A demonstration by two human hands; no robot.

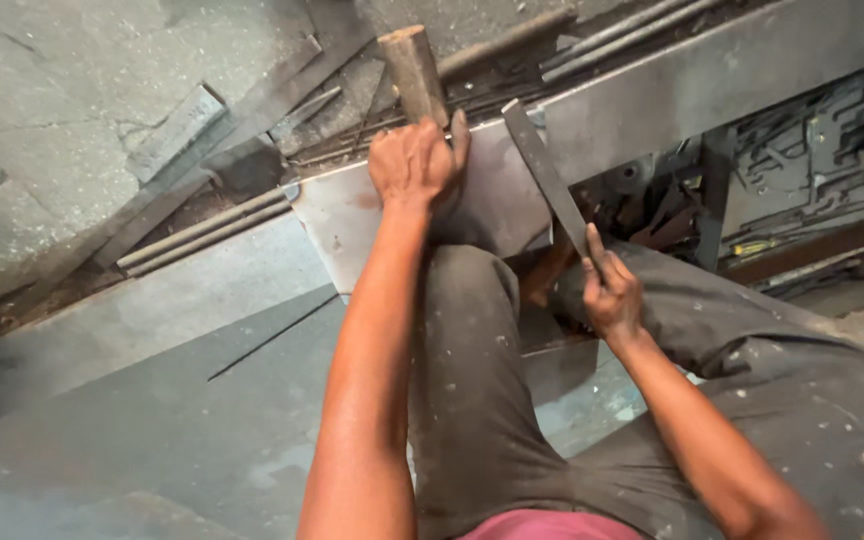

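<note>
Up near the top centre of the frame, the left hand (414, 162) has its fingers wrapped tight around a round brown wooden handle (413, 68); right of centre, the right hand (610, 295) clamps the lower end of a flat dark steel bar (544, 176), which slants up-left across a grey sheet-metal plate (352, 215); both sit above the person's grey trousers (482, 400).

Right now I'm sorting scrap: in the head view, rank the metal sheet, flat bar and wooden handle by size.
1. metal sheet
2. flat bar
3. wooden handle, partly hidden in the left hand, so its rank is unsure.
</note>
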